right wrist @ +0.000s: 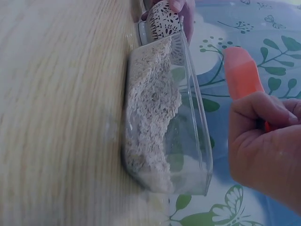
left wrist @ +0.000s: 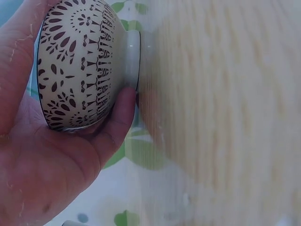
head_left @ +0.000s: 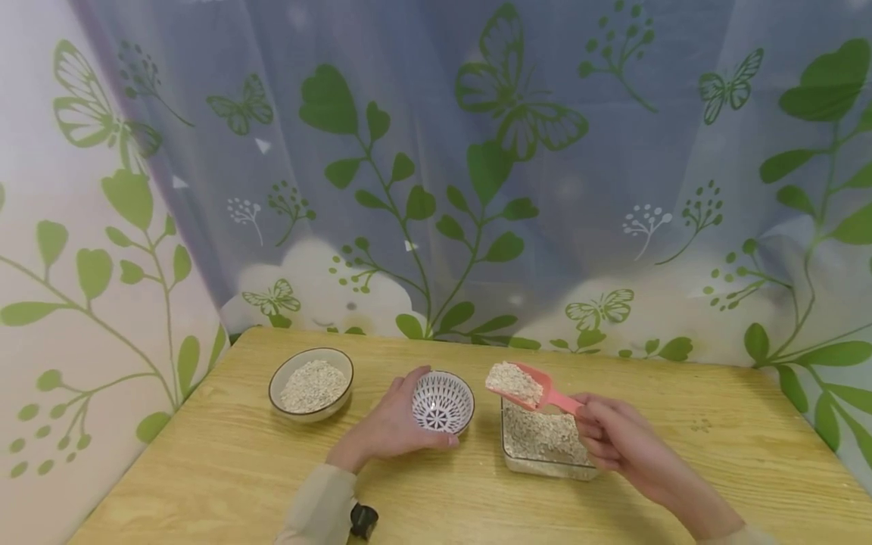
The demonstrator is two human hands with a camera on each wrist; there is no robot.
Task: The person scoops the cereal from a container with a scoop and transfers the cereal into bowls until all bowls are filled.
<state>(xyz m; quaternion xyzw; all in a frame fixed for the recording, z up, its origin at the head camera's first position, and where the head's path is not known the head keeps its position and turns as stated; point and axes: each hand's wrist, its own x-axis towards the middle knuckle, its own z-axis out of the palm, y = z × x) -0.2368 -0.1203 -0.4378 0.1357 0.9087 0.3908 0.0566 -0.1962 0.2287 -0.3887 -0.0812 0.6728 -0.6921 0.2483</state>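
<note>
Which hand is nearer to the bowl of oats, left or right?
Left. The left hand is just right of the bowl of oats, holding the empty bowl; the right hand is farther right, holding the pink scoop.

A pale yellow wooden table (head_left: 463, 499) with streaky grain fills the lower part of the head view; its far left corner is rounded; behind the far edge hangs a grey-blue cloth (head_left: 422, 174), gently creased, printed with green leaves (head_left: 489, 172), butterflies (head_left: 521, 83) and berry sprigs (head_left: 620, 42), and paling to white clouds (head_left: 327, 276) low down; beyond the left edge stands a pinkish-white panel (head_left: 41, 151) with similar green prints; the light is soft, the panel brighter than the cloth's upper part.
</note>
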